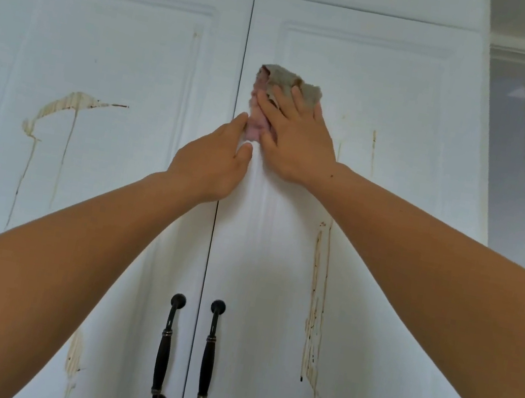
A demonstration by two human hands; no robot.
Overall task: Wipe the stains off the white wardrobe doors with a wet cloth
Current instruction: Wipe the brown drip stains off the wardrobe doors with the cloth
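Observation:
Two white wardrobe doors fill the view, the left door (122, 53) and the right door (409, 101), split by a thin dark gap. My right hand (294, 138) presses a grey and pink cloth (282, 80) flat against the right door near the gap, fingers spread over it. My left hand (213, 162) rests on the doors just below and left of the cloth, fingertips touching its lower pink edge. A brown smear with drips (68, 105) marks the left door. Long brown drip lines (316, 294) run down the right door.
Two dark handles (167, 349) (209, 356) hang side by side low at the gap. Another small brown stain (74, 355) sits low on the left door. A white wall and ceiling moulding (521, 54) lie to the right of the wardrobe.

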